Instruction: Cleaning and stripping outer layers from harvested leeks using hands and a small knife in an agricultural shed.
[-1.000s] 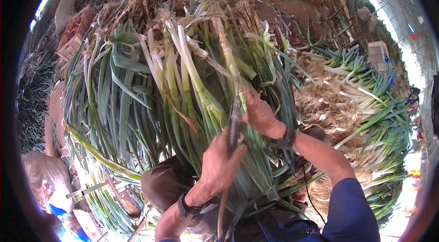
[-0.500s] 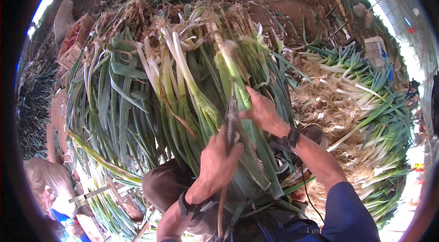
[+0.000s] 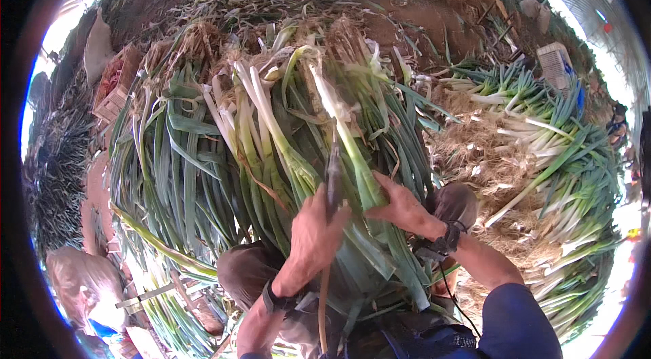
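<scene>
My left hand point(image 3: 315, 231) is wrapped around a slim dark nozzle point(image 3: 333, 172) whose brown hose point(image 3: 323, 315) runs down toward my lap. The nozzle's tip points away from me, close alongside a leek point(image 3: 352, 152). My right hand point(image 3: 401, 208) grips that leek by its green part, thumb and fingers around it. The leek's pale upper stalk leans away from me, with blurred, loose skin near its middle. Its green leaves hang down between my forearms. Left of the nozzle, several other leeks point(image 3: 270, 111) lie with their white ends pointing away.
A thick heap of leeks point(image 3: 183, 155) spreads before my knees. Trimmed leeks point(image 3: 542, 135) and dry roots point(image 3: 475, 148) cover the right side. A pale crate point(image 3: 555, 64) stands far right, a reddish one point(image 3: 116, 81) far left. A sack point(image 3: 85, 281) lies at the lower left.
My right hand has come nearer to me with the leek. More of the stalk's white shows, and a green strip curls at its far end. The nozzle stays in my left hand.
</scene>
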`<control>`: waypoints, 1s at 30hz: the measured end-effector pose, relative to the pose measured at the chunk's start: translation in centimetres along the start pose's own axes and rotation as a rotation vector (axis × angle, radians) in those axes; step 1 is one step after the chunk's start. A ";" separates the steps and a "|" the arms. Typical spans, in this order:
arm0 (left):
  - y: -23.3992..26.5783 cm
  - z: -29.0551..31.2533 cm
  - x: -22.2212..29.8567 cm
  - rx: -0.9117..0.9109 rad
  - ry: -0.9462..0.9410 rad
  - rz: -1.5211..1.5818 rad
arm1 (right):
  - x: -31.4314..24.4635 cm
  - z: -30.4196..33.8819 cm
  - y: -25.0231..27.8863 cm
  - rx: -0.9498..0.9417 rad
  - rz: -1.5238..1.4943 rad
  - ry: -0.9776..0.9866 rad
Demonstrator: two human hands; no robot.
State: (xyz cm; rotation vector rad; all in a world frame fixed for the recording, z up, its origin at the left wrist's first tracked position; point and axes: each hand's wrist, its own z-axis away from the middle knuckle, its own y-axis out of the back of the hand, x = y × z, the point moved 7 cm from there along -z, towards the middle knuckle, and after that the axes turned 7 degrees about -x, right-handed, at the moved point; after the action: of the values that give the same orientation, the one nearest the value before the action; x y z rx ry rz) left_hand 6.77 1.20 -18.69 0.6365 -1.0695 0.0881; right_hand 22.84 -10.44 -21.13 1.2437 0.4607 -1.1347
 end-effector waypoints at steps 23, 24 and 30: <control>4.9 -15.5 1.0 0.255 0.103 -0.202 | 3.7 0.0 -1.2 -0.136 -0.276 -0.049; 4.7 -15.1 1.3 0.252 0.099 -0.200 | 4.0 0.1 -0.7 -0.132 -0.274 -0.052; 3.0 -10.2 0.7 0.254 -0.025 -0.150 | -2.4 3.2 6.1 -0.081 -0.524 -0.032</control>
State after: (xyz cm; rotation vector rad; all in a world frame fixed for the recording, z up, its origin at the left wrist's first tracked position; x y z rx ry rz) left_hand 14.08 8.82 -20.03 0.9471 -1.0393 0.0868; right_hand 26.19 -12.87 -15.13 1.0587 0.8317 -1.5552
